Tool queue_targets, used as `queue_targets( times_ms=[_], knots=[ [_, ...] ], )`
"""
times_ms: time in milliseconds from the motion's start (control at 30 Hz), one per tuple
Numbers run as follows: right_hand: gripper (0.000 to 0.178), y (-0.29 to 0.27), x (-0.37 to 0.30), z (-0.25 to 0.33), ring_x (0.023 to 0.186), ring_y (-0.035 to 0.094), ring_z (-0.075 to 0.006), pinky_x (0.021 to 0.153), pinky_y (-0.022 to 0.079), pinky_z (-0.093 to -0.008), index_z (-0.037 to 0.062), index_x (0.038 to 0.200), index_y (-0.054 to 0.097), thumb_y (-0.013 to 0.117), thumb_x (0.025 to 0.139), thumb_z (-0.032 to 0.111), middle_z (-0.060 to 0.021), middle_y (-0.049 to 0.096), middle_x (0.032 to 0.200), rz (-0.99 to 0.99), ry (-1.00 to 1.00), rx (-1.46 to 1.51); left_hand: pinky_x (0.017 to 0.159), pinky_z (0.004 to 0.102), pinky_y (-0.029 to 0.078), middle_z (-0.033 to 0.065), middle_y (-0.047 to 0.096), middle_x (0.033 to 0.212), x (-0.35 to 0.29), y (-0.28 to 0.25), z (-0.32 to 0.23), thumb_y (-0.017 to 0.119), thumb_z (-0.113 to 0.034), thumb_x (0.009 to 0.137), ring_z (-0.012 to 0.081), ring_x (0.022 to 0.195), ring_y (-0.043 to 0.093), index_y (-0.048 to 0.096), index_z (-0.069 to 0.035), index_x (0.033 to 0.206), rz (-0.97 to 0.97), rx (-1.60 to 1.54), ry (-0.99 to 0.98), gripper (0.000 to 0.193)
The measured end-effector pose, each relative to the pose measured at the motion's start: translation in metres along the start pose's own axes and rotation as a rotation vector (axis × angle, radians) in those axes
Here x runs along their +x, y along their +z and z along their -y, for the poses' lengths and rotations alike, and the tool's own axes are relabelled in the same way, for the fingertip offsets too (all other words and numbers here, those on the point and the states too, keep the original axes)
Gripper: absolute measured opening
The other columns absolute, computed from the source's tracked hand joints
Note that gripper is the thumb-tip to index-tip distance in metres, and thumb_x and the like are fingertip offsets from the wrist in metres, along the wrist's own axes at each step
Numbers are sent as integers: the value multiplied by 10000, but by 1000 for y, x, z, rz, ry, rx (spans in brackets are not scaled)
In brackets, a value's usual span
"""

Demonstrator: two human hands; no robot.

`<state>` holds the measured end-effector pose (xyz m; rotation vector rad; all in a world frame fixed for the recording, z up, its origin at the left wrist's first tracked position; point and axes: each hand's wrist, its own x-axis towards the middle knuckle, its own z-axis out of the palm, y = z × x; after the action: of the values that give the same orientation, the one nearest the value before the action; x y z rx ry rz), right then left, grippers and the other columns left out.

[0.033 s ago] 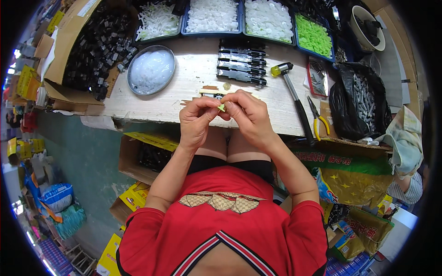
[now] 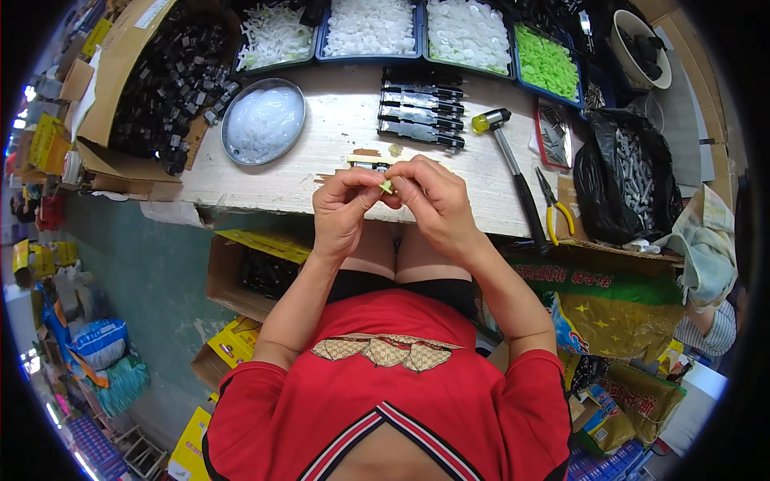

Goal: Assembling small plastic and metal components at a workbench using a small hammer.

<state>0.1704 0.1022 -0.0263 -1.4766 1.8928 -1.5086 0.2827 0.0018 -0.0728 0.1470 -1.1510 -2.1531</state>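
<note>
At the front edge of the bench, a small bright green plastic piece (image 2: 386,187) sits between the fingertips of both hands. My left hand (image 2: 345,210) pinches it from one side, and my right hand (image 2: 433,200) closes on it from the other. The fingers cover most of the piece. Just behind my fingertips lies a black-and-silver metal part (image 2: 369,167), partly hidden by my right hand. Farther back, several similar black-and-silver assemblies (image 2: 420,120) lie side by side in a stack.
A round dish of whitish grease (image 2: 265,120) stands left. Trays of white parts (image 2: 370,28) and green parts (image 2: 547,64) line the back. A hammer (image 2: 517,172), pliers (image 2: 553,200) and a black bag of metal pins (image 2: 634,176) lie right. A carton of black parts (image 2: 172,88) borders the left.
</note>
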Motion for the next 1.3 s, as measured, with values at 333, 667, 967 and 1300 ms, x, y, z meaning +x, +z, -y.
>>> queue_targets(
  times_ms=[333,667,967,1300],
  knots=[
    [132,2,-4,1,603,513,-174,586,310,-307,55,823,588,653,709,49,-39,546,675,-153,-273,-356,712,305,540,119,619,922,1,3,3,573,50,812,184,793,620,588,18,932,-71,71,59,125],
    [88,-21,9,-22,709,494,-197,656,307,-326,83,808,552,615,746,81,-29,512,717,102,-267,-669,813,316,362,31,619,940,20,-14,-11,675,-77,705,207,939,517,645,-68,842,-32,997,229,141],
    [46,-13,20,-32,743,523,-208,677,317,-371,84,732,553,580,697,95,-46,552,738,293,-304,-763,848,331,297,17,587,993,23,-15,2,670,-98,669,204,1005,482,635,-89,791,157,1310,283,127],
    [70,-16,36,-26,739,542,-218,697,330,-374,66,727,578,611,679,106,-62,570,722,456,-286,-730,850,340,285,13,586,974,25,-16,8,659,-72,654,207,993,479,616,-87,763,164,1291,292,119]
  ],
)
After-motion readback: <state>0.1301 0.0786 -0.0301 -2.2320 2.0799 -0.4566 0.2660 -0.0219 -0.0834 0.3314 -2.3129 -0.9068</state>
